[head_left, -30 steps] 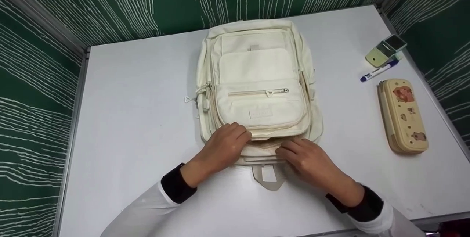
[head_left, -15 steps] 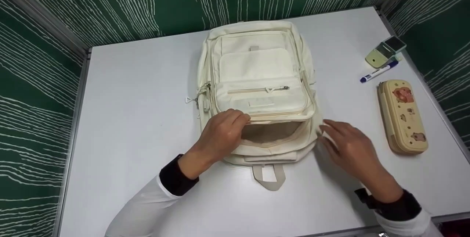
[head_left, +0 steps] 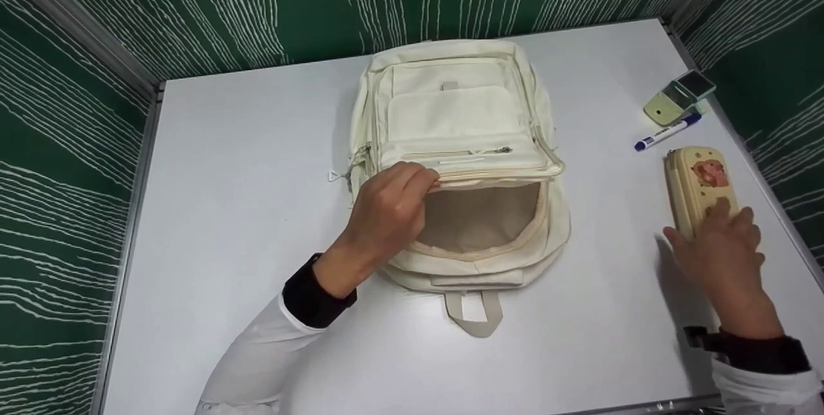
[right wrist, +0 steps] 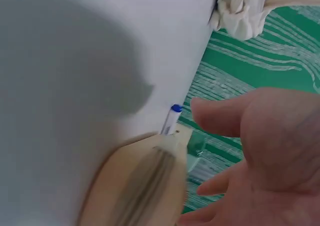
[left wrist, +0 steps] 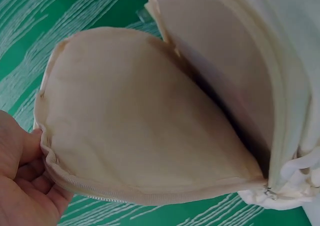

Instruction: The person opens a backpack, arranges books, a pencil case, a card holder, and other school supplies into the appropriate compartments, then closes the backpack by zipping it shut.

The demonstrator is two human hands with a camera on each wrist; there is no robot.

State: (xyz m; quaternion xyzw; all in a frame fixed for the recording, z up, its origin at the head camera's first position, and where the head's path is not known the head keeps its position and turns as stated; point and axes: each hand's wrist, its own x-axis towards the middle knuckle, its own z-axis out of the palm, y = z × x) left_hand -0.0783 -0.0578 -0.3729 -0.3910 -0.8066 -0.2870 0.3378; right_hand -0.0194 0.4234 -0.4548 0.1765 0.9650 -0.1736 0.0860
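A cream backpack [head_left: 457,112] lies on the white table with its top handle toward the person. My left hand [head_left: 393,209] pinches the edge of its front flap [left wrist: 130,116] and holds it lifted, so the beige-lined compartment [head_left: 483,215] gapes. In the left wrist view, thumb and fingers grip the flap's zippered rim. Over at the right, my right hand [head_left: 724,254] hovers with fingers spread over the near end of a yellow pencil case [head_left: 705,170] with animal pictures. The right wrist view shows the thumb apart from the fingers, with the case [right wrist: 140,186] beside them.
Beyond the pencil case lie a white marker [head_left: 666,132] with blue ends and a light green device [head_left: 676,100] with a dark panel. Green walls with white streaks border the table [head_left: 244,209] at the back and sides.
My left hand has lifted the backpack's flap up and away, widening the opening. My right hand has let go of the backpack's rim and moved right to the pencil case.
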